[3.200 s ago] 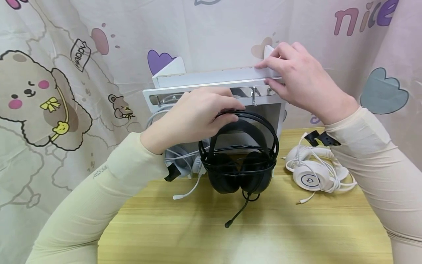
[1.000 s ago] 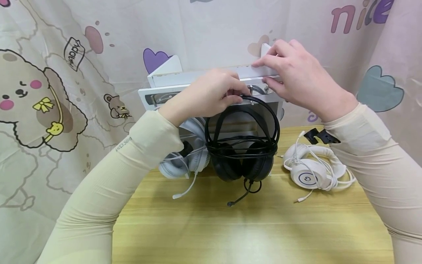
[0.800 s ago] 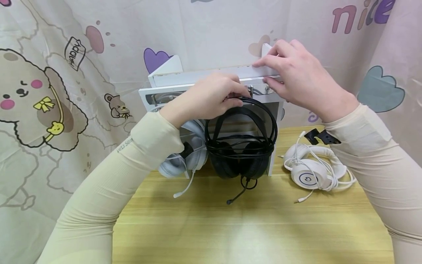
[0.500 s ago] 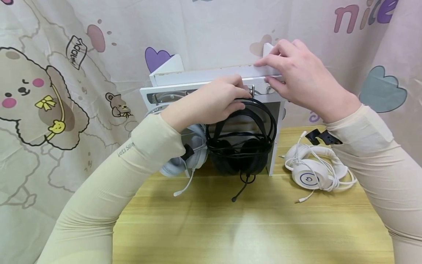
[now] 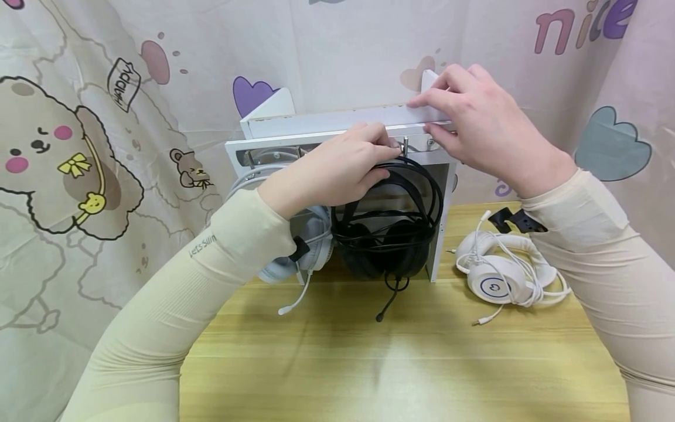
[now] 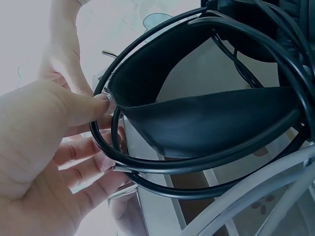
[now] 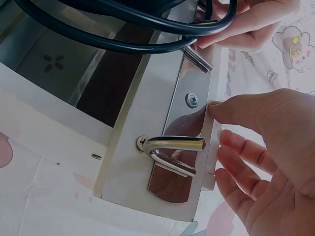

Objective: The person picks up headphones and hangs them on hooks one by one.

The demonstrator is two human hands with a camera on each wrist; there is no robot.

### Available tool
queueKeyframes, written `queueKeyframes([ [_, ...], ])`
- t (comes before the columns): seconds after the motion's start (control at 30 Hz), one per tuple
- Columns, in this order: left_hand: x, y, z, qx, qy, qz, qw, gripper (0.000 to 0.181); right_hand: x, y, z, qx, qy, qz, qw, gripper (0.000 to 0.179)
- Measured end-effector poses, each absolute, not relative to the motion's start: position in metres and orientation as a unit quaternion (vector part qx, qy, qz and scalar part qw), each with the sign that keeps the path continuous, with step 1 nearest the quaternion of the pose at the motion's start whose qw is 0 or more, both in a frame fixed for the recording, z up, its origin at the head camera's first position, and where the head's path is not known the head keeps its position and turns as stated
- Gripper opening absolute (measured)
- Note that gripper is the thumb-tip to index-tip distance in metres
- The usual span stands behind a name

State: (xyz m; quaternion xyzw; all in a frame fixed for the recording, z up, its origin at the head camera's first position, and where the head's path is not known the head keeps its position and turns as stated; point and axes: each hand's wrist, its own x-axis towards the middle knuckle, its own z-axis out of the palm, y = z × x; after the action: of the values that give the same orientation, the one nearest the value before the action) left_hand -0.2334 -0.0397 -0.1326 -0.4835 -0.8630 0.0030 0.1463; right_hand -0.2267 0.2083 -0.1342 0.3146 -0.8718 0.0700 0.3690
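A black headset [image 5: 387, 234] with a boom microphone hangs against the front of the white rack [image 5: 443, 228]. My left hand [image 5: 337, 167] pinches its headband at the top, beside a metal hook [image 5: 405, 146]. In the left wrist view, the thumb lies on the black headband tube [image 6: 162, 167], with the other fingers behind it. In the right wrist view the tube crosses a hook [image 7: 198, 59]; whether the hook bears its weight I cannot tell. My right hand [image 5: 480, 126] grips the rack's upper edge at its right end, thumb in front.
A grey-white headset [image 5: 316, 234] hangs on the rack's left side, partly behind my left forearm. Another white headset [image 5: 495, 281], with its cable wound round it, lies on the wooden table [image 5: 401, 369] at the right. A patterned curtain [image 5: 348, 58] hangs behind.
The left hand has raised the black headset and brought it back to the rack's hooks. Lately it has shifted only slightly, its microphone swinging right. The right hand stays on the rack.
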Motion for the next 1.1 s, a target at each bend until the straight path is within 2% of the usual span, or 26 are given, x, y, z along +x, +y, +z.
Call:
queueKeyframes([
  [0.13,-0.233,-0.043,-0.134,-0.490,-0.858,-0.002,0.156,0.040,-0.226,0.208,-0.134,0.313,-0.872,0.070,0.369,0.037],
  [0.53,-0.234,-0.055,-0.137,-0.503,-0.845,-0.027,0.180,0.035,-0.225,0.208,-0.134,0.311,-0.873,0.067,0.370,0.038],
  [1.1,-0.228,-0.068,-0.138,-0.489,-0.852,-0.042,0.182,0.035,-0.224,0.207,-0.134,0.309,-0.875,0.065,0.367,0.038],
])
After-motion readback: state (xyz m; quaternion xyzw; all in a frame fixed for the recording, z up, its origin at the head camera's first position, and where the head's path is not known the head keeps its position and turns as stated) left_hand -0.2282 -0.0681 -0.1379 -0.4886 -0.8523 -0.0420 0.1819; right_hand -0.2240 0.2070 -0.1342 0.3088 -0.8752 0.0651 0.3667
